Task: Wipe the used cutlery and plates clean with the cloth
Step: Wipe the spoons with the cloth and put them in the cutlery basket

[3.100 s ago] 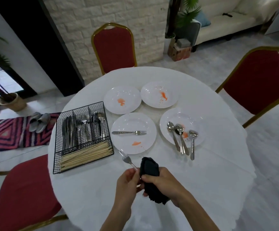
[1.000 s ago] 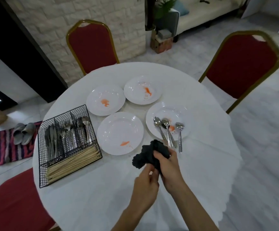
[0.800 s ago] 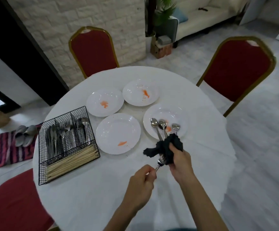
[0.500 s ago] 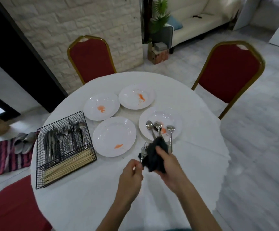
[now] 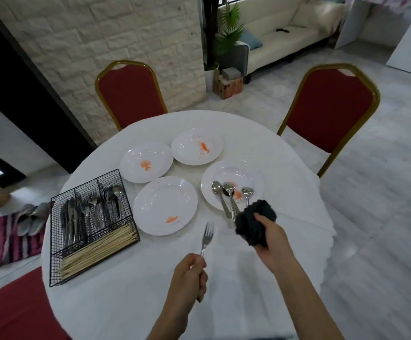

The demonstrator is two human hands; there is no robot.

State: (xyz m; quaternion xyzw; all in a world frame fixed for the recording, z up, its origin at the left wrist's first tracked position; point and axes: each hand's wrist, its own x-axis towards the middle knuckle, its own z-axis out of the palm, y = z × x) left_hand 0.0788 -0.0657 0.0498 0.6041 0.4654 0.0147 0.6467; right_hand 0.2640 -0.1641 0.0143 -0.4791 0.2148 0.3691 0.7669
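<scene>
Gripping fork (image 5: 207,238), left hand (image 5: 189,276); dark cloth (image 5: 256,223) bunched in right hand (image 5: 272,241). Beyond hands, three spoons (image 5: 229,197) and four stained plates (image 5: 165,204) left unwiped.

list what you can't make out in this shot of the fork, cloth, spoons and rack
All in the head view:
- Fork: handle end hidden inside the left hand; too small to tell whether the tines are clean.
- Spoons: handle ends covered by the dark cloth bunched in the right hand.
- Wire rack: cutlery overlaps behind the mesh, so no count is possible.
</scene>
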